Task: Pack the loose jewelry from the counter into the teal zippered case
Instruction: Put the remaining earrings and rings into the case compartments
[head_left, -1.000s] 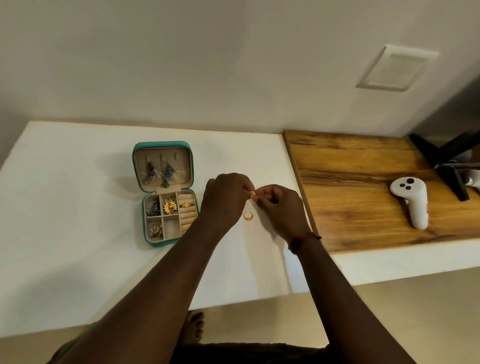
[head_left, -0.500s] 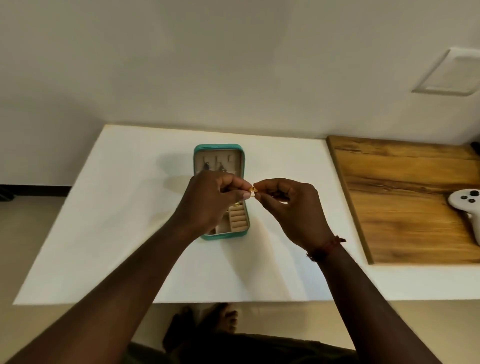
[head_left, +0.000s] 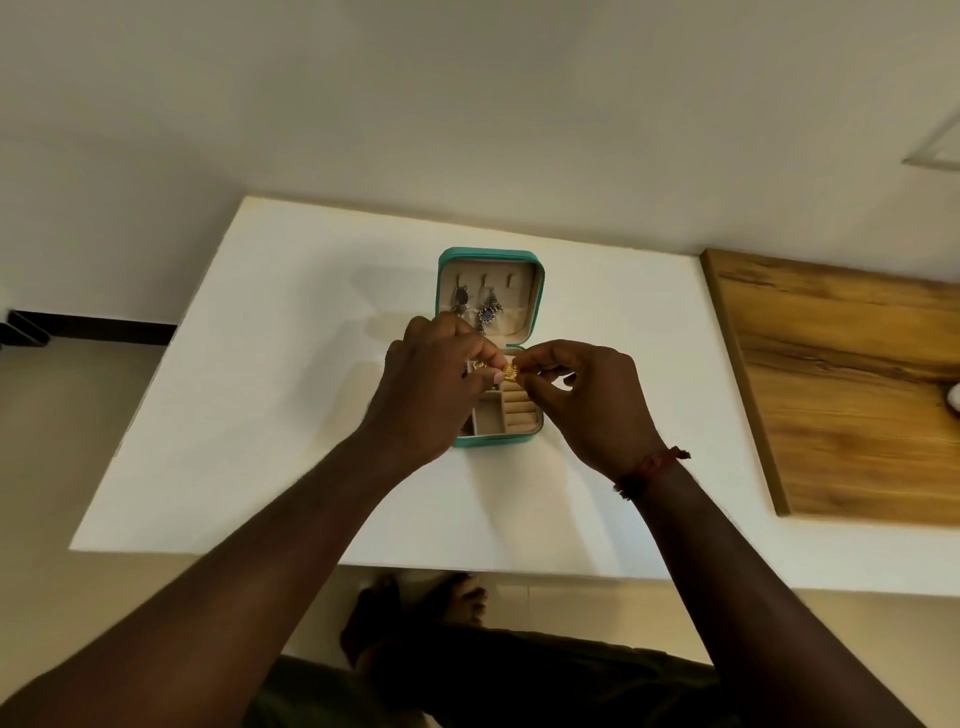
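I see left hand (head_left: 423, 397) and right hand (head_left: 584, 402) both pinching gold piece (head_left: 510, 373) above open teal case (head_left: 491, 353) on desk (head_left: 249, 395).

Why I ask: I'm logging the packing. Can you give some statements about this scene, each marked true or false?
1. The case lies open. True.
2. The left hand and right hand both pinch a gold piece over the case. True.
3. The lid is bare. False: two earrings hang in the lid.
4. The case sits on the wooden board. False: it sits on the white counter; the board lies to its right.
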